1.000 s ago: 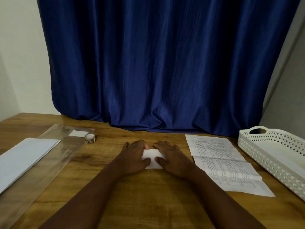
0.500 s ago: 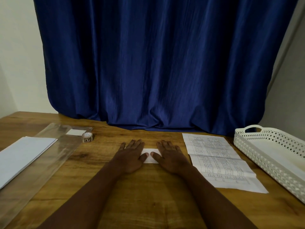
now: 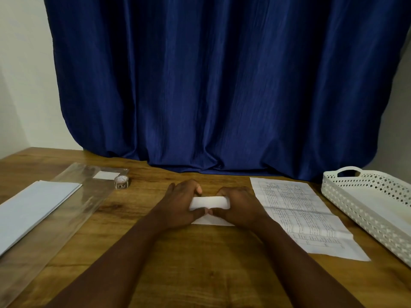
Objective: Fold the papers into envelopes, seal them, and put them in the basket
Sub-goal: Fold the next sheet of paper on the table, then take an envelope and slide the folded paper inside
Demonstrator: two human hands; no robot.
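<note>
A small folded white paper [image 3: 210, 202] lies on the wooden table [image 3: 200, 263] at the middle. My left hand [image 3: 180, 203] grips its left end and my right hand [image 3: 239, 205] grips its right end. The far flap is lifted and curled toward me between fingers and thumbs, while the lower part [image 3: 211, 221] lies flat. A printed sheet [image 3: 300, 212] lies just right of my hands. The white perforated basket [image 3: 360, 207] stands at the right edge. A stack of blank white papers [image 3: 33, 205] lies at the left.
A clear plastic sleeve [image 3: 73, 210] lies beside the blank stack, with a small white label [image 3: 105, 175] on its far end. A small roll of tape [image 3: 121, 182] stands next to it. A dark blue curtain [image 3: 222, 85] hangs behind the table.
Both hands were pressing flat on the folded paper; now their fingers have curled around its ends and raised the far flap toward me.
</note>
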